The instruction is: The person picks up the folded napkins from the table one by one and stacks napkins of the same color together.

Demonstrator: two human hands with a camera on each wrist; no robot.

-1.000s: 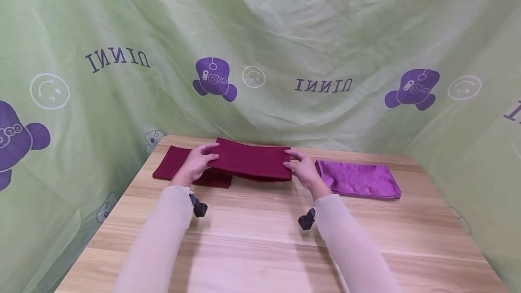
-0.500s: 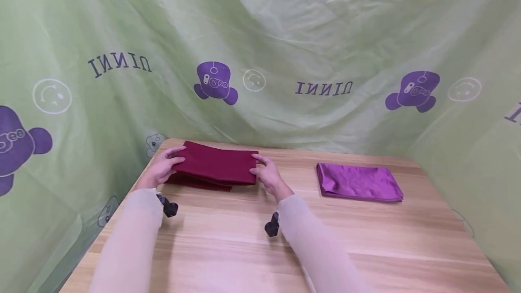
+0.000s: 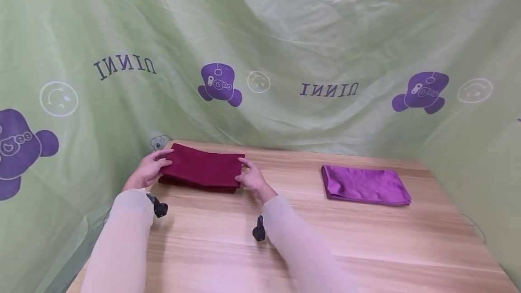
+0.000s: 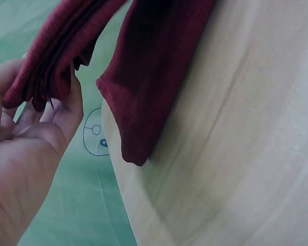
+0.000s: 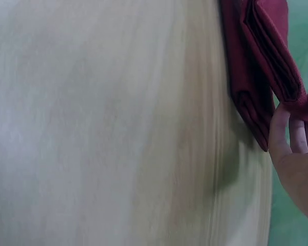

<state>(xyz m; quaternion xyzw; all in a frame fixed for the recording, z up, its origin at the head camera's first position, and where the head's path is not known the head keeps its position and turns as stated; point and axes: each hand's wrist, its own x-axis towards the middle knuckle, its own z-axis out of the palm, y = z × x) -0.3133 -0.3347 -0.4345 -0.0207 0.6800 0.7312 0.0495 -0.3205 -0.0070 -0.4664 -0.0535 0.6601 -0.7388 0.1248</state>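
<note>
Both hands hold a folded dark red cloth (image 3: 205, 167) by its two short ends, a little above the table at the back left. My left hand (image 3: 147, 169) pinches the left end, and the left wrist view shows several layers of the cloth between thumb and fingers. At the other end, my right hand (image 3: 253, 177) pinches the right edge. Beneath it lies a second folded dark red cloth (image 4: 143, 92), mostly hidden in the head view. A gap shows between the two cloths in both wrist views.
A folded shiny purple cloth (image 3: 366, 185) lies at the right on the wooden table (image 3: 293, 234). Behind the table and along its sides hangs a green printed curtain (image 3: 277, 35).
Both hands have carried the upper red cloth left and lowered it, from the middle to over the second red cloth. The purple cloth lies where it was.
</note>
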